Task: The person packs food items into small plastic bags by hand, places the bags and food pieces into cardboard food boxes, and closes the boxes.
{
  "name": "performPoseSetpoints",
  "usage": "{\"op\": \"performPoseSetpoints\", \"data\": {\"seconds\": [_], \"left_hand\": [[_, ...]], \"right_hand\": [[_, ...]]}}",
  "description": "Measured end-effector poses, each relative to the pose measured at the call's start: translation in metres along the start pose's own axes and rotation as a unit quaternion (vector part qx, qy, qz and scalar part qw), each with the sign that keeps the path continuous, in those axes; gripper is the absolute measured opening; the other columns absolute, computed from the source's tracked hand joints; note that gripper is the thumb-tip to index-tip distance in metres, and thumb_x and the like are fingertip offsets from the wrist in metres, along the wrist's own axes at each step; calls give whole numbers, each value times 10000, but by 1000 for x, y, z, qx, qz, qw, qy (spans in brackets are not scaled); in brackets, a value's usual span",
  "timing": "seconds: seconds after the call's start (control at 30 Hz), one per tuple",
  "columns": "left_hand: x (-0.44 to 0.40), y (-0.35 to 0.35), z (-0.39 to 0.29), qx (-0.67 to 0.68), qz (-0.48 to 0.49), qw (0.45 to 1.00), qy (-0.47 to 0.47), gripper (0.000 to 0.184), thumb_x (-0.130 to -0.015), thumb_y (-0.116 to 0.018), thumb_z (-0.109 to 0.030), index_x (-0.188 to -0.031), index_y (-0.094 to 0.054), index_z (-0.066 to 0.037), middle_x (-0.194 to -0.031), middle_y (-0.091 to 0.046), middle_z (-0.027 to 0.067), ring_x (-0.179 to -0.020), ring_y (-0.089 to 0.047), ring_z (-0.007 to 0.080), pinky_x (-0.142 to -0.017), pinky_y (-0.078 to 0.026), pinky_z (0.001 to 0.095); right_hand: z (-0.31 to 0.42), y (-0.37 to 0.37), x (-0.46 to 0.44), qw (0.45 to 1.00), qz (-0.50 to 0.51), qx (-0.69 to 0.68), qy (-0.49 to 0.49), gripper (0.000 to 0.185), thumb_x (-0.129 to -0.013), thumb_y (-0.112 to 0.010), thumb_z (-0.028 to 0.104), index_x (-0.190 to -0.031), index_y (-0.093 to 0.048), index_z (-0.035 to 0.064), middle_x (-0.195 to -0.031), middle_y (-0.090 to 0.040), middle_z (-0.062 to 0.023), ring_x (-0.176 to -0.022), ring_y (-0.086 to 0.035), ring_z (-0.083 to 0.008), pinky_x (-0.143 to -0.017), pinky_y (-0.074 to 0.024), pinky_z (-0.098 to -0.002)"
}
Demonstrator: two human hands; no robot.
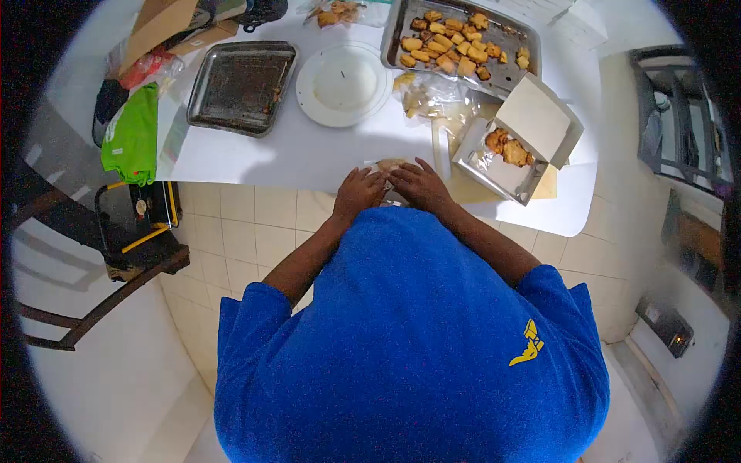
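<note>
At the table's front edge, my left hand [360, 191] and my right hand [419, 185] are close together, fingers bent around a small clear plastic bag [390, 165] with something light brown inside. Both hands hold this bag. Right of them stands an open white box [494, 181] with browned food pieces [509, 148] inside. A clear bag [440, 100] with pale contents lies beyond my right hand. Beyond my left hand is a round white plate [343, 83] with a small dark mark on it.
A metal tray [509, 77] of golden pieces sits at the back right. An empty-looking dark tray [202, 89] lies at the left, near a green cloth [133, 139] and a cardboard box [158, 29]. Below the left table end is a dark chair [147, 251].
</note>
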State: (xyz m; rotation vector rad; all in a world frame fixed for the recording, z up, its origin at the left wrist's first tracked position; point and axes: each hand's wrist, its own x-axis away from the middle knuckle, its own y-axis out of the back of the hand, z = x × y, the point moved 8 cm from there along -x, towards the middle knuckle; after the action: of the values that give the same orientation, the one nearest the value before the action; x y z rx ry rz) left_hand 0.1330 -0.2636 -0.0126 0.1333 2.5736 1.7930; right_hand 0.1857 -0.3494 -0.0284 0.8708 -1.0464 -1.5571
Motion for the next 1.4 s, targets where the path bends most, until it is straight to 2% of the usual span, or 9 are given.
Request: {"op": "performPoseSetpoints", "data": {"seconds": [0.23, 0.53, 0.73, 0.83, 0.9, 0.97, 1.07, 1.23, 1.4], "left_hand": [[13, -29, 6, 59, -31, 998, -6, 399, -819, -549, -203, -1173, -542, -18, -1230, -536, 138, -1158, -493, 310, -943, -418, 447], [20, -34, 7, -45, 30, 998, -34, 661, -798, -519, -178, -1393, -280, -17, -1445, -305, 121, -1318, -316, 258, -1046, -289, 438], [24, -46, 17, -94, 85, 991, -43, 613, -901, -453, -335, -1424, -239, -100, -1496, -195, 54, -1338, -262, 238, -1067, -170, 541], [22, -54, 35, -80, -30, 993, -86, 641, -858, -522, -355, -1390, -288, -84, -1471, -214, 134, -1332, -249, 297, -1066, -161, 551], [6, -28, 26, 34, -49, 998, -37, 624, -850, -532, -318, -1368, -306, -53, -1445, -225, 201, -1332, -237, 341, -1056, -165, 566], [-22, -18, 12, 88, -14, 995, 33, 610, -862, -500, -302, -1365, -295, -25, -1442, -221, 219, -1332, -233, 356, -1050, -165, 576], [-26, -43, 11, 115, -20, 991, 70, 620, -872, -471, -321, -1358, -286, 17, -1439, -224, 230, -1331, -225, 379, -1053, -163, 571], [-22, -59, 20, 76, 4, 996, 55, 626, -879, -440, -351, -1348, -300, 39, -1430, -236, 248, -1331, -214, 401, -1066, -159, 543], [-21, -51, 10, 7, -11, 999, 32, 590, -877, -444, -329, -1328, -330, 33, -1416, -259, 253, -1324, -230, 400, -1058, -181, 542]], "right_hand": [[2, -17, 15, 999, -20, -33, 25, 622, -746, -542, 239, -1334, -400, 95, -1453, -282, -91, -1313, -308, -282, -1046, -269, -517], [6, -40, 20, 995, 38, 91, -7, 663, -836, -453, 416, -1407, -296, 119, -1500, -181, -63, -1383, -160, -228, -1066, -125, -574], [4, -61, 22, 992, 28, 119, -24, 705, -866, -365, 514, -1444, -193, 149, -1515, -120, -58, -1394, -113, -231, -1065, -67, -589], [4, -53, 23, 981, -127, 144, -23, 718, -870, -314, 567, -1456, -137, 192, -1521, -85, -39, -1399, -81, -227, -1068, -35, -592], [3, -66, 21, 988, -2, 153, -19, 702, -870, -306, 580, -1452, -160, 215, -1521, -86, -29, -1399, -70, -235, -1071, -12, -589], [11, -40, 23, 977, -24, 212, -32, 697, -867, -300, 590, -1440, -216, 201, -1517, -108, -34, -1401, -58, -242, -1073, 1, -586], [2, -73, 24, 986, 113, 118, -40, 648, -857, -432, 477, -1416, -287, 183, -1506, -146, -57, -1399, -68, -250, -1070, -61, -595], [1, -84, 29, 995, -24, 95, -27, 633, -807, -515, 367, -1386, -345, 179, -1489, -180, -68, -1396, -83, -259, -1064, -113, -601], [5, -67, 28, 991, 76, 96, -55, 622, -806, -520, 345, -1380, -350, 178, -1481, -184, -89, -1381, -147, -264, -1042, -135, -621]]}}
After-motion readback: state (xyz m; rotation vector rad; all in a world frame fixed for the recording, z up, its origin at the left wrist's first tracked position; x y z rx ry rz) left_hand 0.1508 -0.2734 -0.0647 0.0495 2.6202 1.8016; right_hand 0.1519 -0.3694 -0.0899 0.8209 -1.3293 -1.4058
